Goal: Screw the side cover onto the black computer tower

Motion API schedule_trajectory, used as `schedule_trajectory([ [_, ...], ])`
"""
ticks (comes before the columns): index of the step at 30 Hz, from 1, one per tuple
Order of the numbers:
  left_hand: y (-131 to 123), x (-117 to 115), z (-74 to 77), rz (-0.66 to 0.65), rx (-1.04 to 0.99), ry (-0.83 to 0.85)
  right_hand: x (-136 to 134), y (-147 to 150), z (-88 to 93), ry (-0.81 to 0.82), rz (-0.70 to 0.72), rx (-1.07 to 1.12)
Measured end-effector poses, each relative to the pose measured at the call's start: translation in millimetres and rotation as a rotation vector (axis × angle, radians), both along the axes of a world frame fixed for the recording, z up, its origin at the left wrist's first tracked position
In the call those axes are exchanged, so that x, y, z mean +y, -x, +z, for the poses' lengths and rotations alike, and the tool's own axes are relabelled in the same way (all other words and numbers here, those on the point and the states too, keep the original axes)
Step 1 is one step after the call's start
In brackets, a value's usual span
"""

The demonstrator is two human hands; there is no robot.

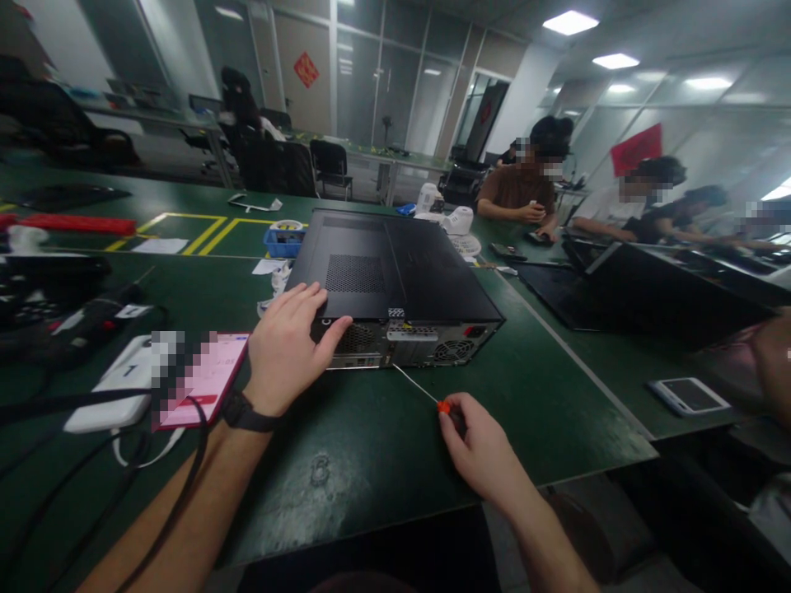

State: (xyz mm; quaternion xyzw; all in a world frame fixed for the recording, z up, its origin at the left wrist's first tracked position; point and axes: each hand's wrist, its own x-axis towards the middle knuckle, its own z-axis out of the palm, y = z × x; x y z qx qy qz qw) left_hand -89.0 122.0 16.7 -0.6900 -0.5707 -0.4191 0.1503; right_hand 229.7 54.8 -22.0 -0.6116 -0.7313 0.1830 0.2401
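Observation:
A black desktop computer case (426,272) lies flat on the green table, its rear panel with ports and a fan grille facing me. My left hand (287,342) rests on the case's near left corner, fingers stretched over the top and thumb along the edge. In my right hand (479,436) is the orange handle of a screwdriver (417,384), gripped in front of the case. Its long thin shaft points up and left, and the tip is at the lower edge of the rear panel. Whether the tip sits in a screw is too small to tell.
Left of the case lie a pink-screened phone (213,375), a white power bank (124,383) and black cables. A blue bin (284,240) stands behind its left side. To the right are a dark panel (556,292) and another phone (689,395). People sit at the far right.

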Motion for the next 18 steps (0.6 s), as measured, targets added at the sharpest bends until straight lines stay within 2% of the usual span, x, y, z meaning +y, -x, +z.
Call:
schedule_trajectory([
  [5, -1, -1, 0.6, 0.010, 0.006, -0.008, 17, -10, -0.3, 0.014, -0.068, -0.207],
  [10, 0, 0, 0.1, 0.000, 0.000, -0.007, 28, -3, 2.6, 0.031, -0.037, -0.249],
  [18, 0, 0, -0.4, -0.006, -0.008, -0.008, 50, 14, -4.0, 0.047, 0.017, -0.359],
])
